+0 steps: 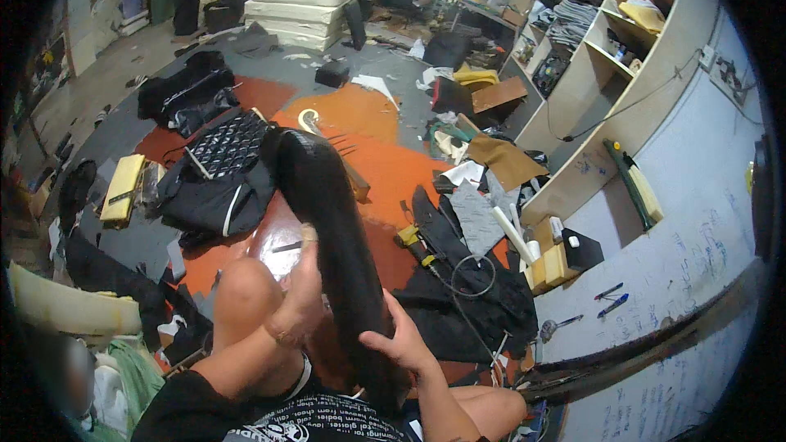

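A long, black, smooth-surfaced seat that looks like a motorcycle seat [327, 213] slants across my lap, its far end tipped up and away. My left hand [301, 299] holds its left edge, thumb pointing up along the side. Lower down, my right hand [399, 337] grips the right edge with the thumb over the top; its other fingers are partly hidden. Just left of the seat's far end lies a black quilted cover [225, 147] with white strips. A yellow-and-black hand tool [416, 244] with a looped hose rests on black material to the right.
Orange sheet material [393, 168] covers part of the floor ahead. A yellow block [123, 190] lies at left. Fabric scraps [479, 217] and white rolls pile up at right, beside wooden shelving [589, 74]. White foam slabs [299, 0] are stacked at the back.
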The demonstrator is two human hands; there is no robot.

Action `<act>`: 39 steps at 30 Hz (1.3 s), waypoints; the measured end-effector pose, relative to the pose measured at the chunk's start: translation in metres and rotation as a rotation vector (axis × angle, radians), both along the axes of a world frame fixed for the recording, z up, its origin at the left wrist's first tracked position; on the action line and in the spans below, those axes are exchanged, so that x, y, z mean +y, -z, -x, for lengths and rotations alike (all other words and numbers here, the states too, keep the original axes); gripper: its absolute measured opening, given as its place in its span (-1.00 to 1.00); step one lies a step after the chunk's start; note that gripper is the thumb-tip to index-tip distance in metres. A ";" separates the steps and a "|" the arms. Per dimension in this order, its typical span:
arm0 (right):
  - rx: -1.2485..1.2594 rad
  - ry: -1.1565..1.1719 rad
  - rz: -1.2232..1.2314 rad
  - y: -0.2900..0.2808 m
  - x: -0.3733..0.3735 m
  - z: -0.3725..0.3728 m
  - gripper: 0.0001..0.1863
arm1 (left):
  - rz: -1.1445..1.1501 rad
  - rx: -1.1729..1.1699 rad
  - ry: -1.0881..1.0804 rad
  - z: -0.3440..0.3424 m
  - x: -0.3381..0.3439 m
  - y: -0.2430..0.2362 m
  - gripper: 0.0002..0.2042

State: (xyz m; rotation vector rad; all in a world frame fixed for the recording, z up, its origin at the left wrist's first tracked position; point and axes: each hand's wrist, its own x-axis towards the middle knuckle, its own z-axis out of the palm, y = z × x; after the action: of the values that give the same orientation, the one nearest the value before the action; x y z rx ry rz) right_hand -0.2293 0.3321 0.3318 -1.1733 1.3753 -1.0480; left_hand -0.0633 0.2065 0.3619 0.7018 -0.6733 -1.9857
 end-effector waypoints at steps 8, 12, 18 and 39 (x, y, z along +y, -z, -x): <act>-1.351 -0.169 -0.054 0.079 0.029 0.025 -0.10 | 0.478 -0.358 0.623 -0.030 -0.017 -0.073 -0.16; -1.390 -0.108 -0.069 0.079 0.032 0.039 -0.15 | 0.664 -0.653 0.430 -0.068 -0.049 -0.091 -0.32; -1.457 0.040 -0.058 0.116 0.044 0.024 -0.23 | 0.450 -0.757 0.295 -0.027 -0.009 -0.011 -0.62; -0.699 0.260 0.031 0.060 0.022 0.113 -0.49 | 0.577 -0.296 0.133 0.064 -0.028 0.021 -0.50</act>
State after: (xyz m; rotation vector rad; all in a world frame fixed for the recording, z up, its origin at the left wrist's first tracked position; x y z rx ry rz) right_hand -0.3426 0.3538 0.2715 -0.5549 0.9589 -1.4887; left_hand -0.1277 0.1783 0.3405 0.6039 -1.4296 -1.6853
